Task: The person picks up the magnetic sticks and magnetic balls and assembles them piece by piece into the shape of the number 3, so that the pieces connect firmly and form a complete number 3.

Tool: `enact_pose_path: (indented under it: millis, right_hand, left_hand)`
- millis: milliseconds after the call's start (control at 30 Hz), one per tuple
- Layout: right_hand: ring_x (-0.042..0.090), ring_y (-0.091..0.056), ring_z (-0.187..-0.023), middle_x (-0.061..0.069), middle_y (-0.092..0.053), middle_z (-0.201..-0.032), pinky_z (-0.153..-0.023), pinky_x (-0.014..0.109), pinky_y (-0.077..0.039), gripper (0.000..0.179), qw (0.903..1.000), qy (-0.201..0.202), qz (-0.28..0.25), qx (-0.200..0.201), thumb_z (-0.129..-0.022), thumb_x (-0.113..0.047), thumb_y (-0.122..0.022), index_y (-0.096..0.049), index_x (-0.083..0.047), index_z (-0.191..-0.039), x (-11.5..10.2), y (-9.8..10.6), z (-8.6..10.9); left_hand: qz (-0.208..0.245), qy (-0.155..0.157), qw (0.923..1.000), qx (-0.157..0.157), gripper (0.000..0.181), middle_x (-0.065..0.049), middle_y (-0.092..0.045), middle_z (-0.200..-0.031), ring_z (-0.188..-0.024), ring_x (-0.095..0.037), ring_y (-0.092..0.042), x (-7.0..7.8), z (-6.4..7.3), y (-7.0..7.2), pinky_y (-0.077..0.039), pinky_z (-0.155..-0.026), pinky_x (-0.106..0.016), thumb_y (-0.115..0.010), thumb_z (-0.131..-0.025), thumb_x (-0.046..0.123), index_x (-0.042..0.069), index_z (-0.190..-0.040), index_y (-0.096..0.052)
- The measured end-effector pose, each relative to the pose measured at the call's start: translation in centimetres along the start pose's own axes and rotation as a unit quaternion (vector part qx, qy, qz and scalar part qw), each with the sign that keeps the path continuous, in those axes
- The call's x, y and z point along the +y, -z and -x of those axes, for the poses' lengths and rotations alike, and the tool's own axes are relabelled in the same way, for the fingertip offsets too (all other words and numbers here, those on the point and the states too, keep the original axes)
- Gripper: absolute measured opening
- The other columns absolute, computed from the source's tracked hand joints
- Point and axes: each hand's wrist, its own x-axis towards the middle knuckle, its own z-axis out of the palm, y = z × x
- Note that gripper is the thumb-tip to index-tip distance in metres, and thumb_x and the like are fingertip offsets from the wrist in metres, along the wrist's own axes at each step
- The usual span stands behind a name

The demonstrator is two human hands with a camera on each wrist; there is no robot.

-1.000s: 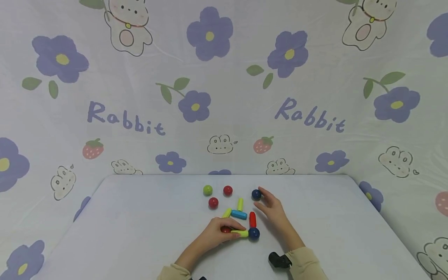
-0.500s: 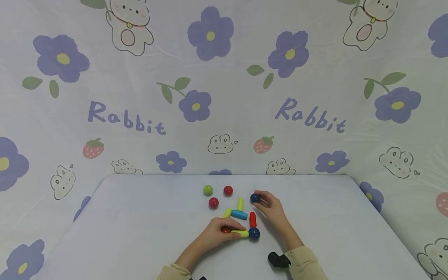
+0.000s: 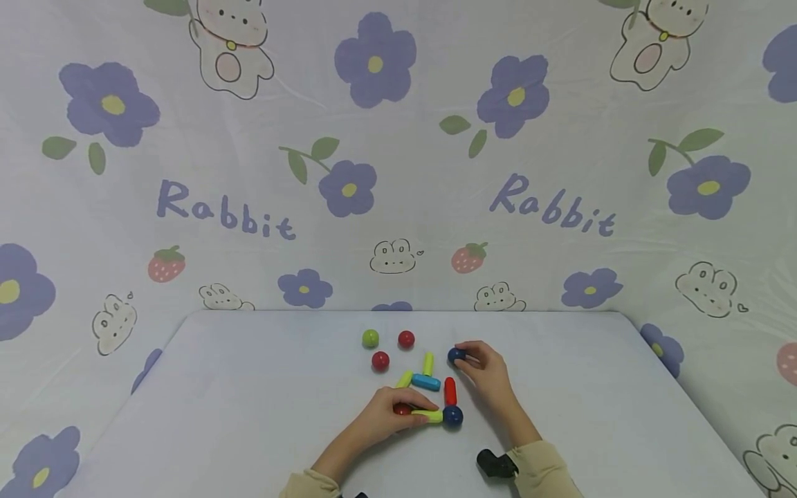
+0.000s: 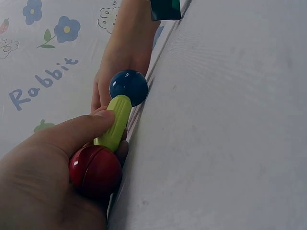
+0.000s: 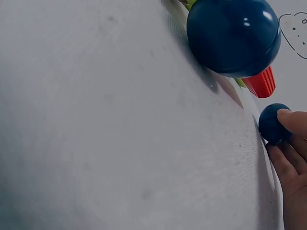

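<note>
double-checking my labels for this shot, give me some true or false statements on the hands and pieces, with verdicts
1. The right hand pinches a dark blue ball. True.
2. The left hand holds a yellow-green stick. True.
3. Every ball in view is red. False: there is a green ball, and others are dark blue.
4. The ball in the right hand touches the yellow-green stick in the left. False: a second blue ball sits at that stick's end.
5. Neither hand holds the blue stick. True.
</note>
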Motion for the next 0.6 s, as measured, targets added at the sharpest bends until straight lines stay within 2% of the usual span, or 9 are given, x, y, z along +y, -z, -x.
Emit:
enact_pose_path:
  millis: [333, 600]
  right_hand:
    - [0.030, -0.058, -0.126, 0.015, -0.064, -0.127, -0.103, 0.034, -0.049, 0.032, 0.9999, -0.014, 0.006, 0.002, -0.089, -0.001, -0.067, -0.062, -0.003, -0.120, 0.45, 0.04, 0.10]
    - [0.029, -0.058, -0.126, 0.014, -0.064, -0.129, -0.103, 0.030, -0.049, 0.034, 0.9996, -0.020, -0.011, -0.014, -0.090, -0.005, -0.067, -0.062, -0.005, -0.123, 0.34, 0.17, 0.73]
  left_hand:
    - [0.001, 0.002, 1.0000, 0.000, 0.024, 0.012, -0.074, -0.108, -0.108, -0.001, -0.063, -0.30, -0.11, -0.06, -0.044, -0.102, -0.020, -0.074, -0.086, 0.022, 0.028, -0.109, -0.074]
    - [0.004, 0.000, 1.0000, 0.001, 0.022, 0.012, -0.074, -0.108, -0.107, -0.001, -0.063, -0.24, -0.05, -0.03, -0.044, -0.102, -0.020, -0.074, -0.087, 0.023, 0.028, -0.109, -0.075]
